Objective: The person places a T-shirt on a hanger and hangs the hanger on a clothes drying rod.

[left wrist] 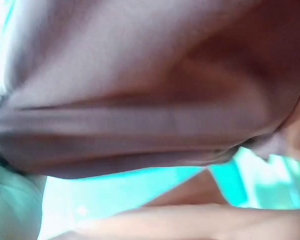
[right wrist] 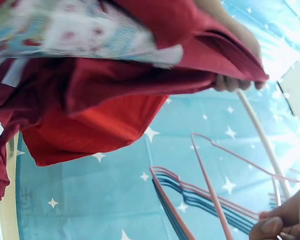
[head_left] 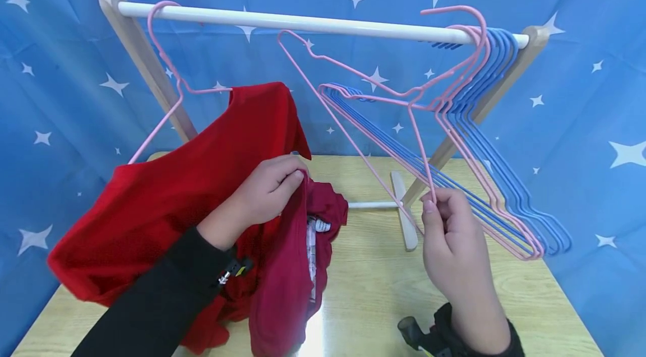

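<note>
Your left hand (head_left: 264, 189) pinches a maroon garment (head_left: 282, 284) between thumb and fingers, its cloth hanging below the middle of the white rail (head_left: 323, 23). Below the rail's right half, your right hand (head_left: 451, 239) has thumb and fingers clamped on one side of a pink hanger (head_left: 422, 149), its hook showing at the rail. A red garment (head_left: 202, 183) drapes from a second hanger (head_left: 154, 133) at the rail's left end; blue hangers (head_left: 506, 49) crowd the rail's right end.

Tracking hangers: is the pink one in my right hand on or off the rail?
Off: the pink hanger has its hook tip above the white rail.
</note>
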The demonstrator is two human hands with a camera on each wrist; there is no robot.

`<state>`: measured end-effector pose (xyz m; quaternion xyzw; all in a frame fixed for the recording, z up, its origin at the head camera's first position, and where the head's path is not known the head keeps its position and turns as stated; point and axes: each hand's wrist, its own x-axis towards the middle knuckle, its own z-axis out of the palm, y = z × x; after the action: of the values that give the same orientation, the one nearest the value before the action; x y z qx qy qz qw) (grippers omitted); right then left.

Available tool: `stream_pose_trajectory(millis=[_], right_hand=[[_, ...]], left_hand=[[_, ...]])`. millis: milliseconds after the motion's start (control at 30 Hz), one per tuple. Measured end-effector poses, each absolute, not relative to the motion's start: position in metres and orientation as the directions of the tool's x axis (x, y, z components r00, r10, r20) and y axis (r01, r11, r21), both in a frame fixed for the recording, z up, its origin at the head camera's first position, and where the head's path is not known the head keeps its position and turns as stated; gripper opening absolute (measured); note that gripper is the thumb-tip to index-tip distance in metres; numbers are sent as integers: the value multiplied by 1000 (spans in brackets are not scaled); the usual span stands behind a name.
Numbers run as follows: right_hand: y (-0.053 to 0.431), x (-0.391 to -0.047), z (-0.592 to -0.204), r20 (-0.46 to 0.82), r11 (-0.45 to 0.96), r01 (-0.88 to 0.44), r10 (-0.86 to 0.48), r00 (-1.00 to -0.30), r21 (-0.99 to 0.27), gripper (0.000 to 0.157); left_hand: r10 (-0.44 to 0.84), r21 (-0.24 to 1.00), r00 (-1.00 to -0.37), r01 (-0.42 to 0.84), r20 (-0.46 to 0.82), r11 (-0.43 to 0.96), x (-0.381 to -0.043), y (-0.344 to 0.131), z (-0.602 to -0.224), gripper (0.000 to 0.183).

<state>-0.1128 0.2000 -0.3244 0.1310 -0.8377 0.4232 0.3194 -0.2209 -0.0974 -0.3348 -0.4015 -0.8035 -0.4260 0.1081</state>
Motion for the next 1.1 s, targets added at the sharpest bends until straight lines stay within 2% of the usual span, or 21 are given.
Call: stream_pose_trajectory(millis=[133, 200, 300, 400, 500, 633, 800, 967, 1100], right_hand=[[199, -112, -324, 634, 601, -478, 63, -771, -641, 9], [199, -112, -324, 631, 598, -476, 66, -773, -646, 9], [199, -113, -324, 630, 594, -477, 67, -773, -648, 10], [199, -113, -325, 633, 592, -482, 62, -772, -646, 10], [198, -114, -325, 635, 588, -491, 50, -771, -643, 10], [196, -116, -327, 654, 579, -520, 32, -756, -628, 8], [193, -119, -331, 647, 611, -495, 36, -762, -618, 6], [198, -122, -331, 663, 649, -491, 26, -748, -581, 6], [207, -121, -325, 672, 684, -467, 47, -739, -561, 9]], left_hand=[[493, 586, -564, 800, 663, 127, -216, -90, -302, 9], [435, 535, -508, 842, 743, 69, -211, -86, -283, 10], [335, 442, -428, 896, 839, 36, -202, -80, -257, 12], [288, 402, -399, 914, 871, 52, -193, -78, -251, 13], [294, 444, -452, 891, 842, 100, -187, -78, -268, 12], [303, 526, -568, 823, 766, 215, -182, -79, -301, 10], [228, 599, -686, 720, 691, 352, -180, -88, -328, 9], [94, 671, -756, 624, 648, 401, -177, -100, -340, 14], [70, 712, -789, 585, 610, 390, -182, -103, -346, 19]])
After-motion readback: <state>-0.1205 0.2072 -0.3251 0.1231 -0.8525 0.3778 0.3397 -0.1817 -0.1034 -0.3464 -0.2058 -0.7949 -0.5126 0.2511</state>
